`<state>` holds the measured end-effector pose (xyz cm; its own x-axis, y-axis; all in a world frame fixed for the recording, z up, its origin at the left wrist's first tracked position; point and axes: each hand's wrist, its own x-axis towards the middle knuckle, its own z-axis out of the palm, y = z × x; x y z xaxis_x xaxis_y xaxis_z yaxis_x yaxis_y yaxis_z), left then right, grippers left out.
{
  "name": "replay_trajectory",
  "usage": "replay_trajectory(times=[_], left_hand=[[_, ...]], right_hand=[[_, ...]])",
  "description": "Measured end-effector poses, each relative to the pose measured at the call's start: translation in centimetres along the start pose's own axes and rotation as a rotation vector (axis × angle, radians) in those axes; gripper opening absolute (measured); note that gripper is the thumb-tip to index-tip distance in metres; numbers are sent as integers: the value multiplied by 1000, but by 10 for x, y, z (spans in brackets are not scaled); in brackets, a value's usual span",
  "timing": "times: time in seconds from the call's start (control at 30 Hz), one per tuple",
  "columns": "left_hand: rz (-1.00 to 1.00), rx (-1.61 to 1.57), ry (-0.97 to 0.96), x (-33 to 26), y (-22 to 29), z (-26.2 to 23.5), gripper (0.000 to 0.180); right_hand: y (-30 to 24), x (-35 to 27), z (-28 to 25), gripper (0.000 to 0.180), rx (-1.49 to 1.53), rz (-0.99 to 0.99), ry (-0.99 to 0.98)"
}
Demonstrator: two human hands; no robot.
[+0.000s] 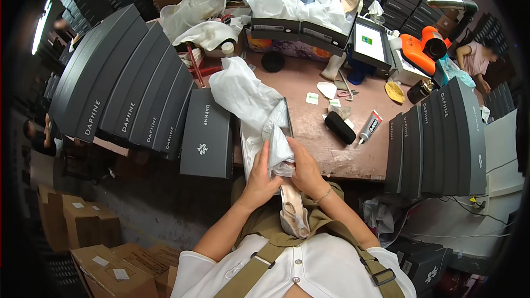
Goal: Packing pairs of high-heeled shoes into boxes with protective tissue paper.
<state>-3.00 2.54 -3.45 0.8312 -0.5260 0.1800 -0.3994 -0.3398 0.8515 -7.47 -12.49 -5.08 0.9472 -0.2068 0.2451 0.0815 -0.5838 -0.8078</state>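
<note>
White tissue paper point(243, 89) spills from an open dark-edged shoebox point(289, 126) in front of me, at the table's near edge. My left hand point(261, 181) grips the crumpled paper from the left, fingers pointing up along it. From the right, my right hand point(305, 172) has its fingers closed round the same paper bundle. What lies inside the bundle is hidden. Just below both hands, a beige shoe point(293, 214) rests against my lap, its upper end partly covered by the hands and paper.
Stacked grey shoeboxes stand at the left point(118, 83) and right point(436, 143); a closed shoebox point(207, 132) lies beside the open one. A black case point(339, 128) and a glue tube point(371, 127) lie on the table point(331, 157). Cartons point(113, 270) sit on the floor. Two people are nearby.
</note>
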Motion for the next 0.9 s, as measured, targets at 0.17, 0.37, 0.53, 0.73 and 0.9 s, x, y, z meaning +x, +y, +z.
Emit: replay_trajectory(times=[0.17,0.37,0.53,0.73,0.9], left_hand=[[-184,-710,243,5,-21,41,50],[-193,-926,-57,18,3,31,64],[-257,-908,-76,20,-11,26,66],[-237,-843,233,20,-20,55,59],[-189,-746,125,20,-11,40,58]], right_hand=[[-13,-12,-18,58,18,-81,9],[-4,-15,-36,61,-30,-71,55],[-6,-13,-28,60,-24,-80,55],[-12,-13,-23,61,-70,-87,76],[-6,-13,-26,62,-46,-93,82]])
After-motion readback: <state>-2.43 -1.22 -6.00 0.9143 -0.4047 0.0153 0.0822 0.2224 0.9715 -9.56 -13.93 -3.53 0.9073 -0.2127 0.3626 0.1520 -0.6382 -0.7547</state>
